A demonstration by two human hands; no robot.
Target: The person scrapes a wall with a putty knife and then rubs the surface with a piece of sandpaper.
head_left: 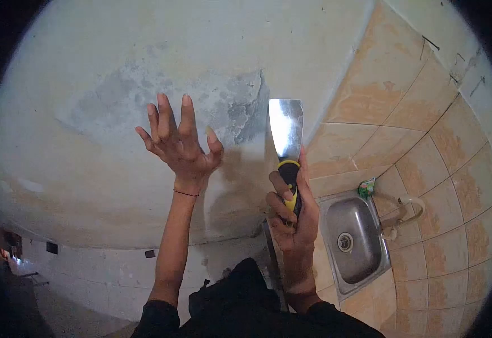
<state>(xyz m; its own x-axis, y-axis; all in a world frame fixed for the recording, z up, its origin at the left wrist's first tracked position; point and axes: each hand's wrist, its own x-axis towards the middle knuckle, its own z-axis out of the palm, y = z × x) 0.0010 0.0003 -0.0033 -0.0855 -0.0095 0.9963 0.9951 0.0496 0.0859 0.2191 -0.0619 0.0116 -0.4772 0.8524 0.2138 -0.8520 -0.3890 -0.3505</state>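
My left hand [183,146] is raised with its fingers spread, in front of a bare grey patch [119,98] on the wall. A thin dark bracelet [185,193] circles that wrist. In my right hand [299,217] is a putty knife [286,127], its wide shiny metal blade pointing up. Its handle is black and yellow, with my fingers wrapped around it and the index finger laid along the side. Just left of the blade, cracked, lifting paint [245,110] edges the grey patch.
To the lower right, a steel sink [331,248] is set into a tiled counter. A pale tap [412,211] sticks out over it, and a green packet [365,187] stands at its far corner. Orange-marked tiles [449,169] cover the right wall. Two small dark objects [51,247] [150,254] lie on the floor.
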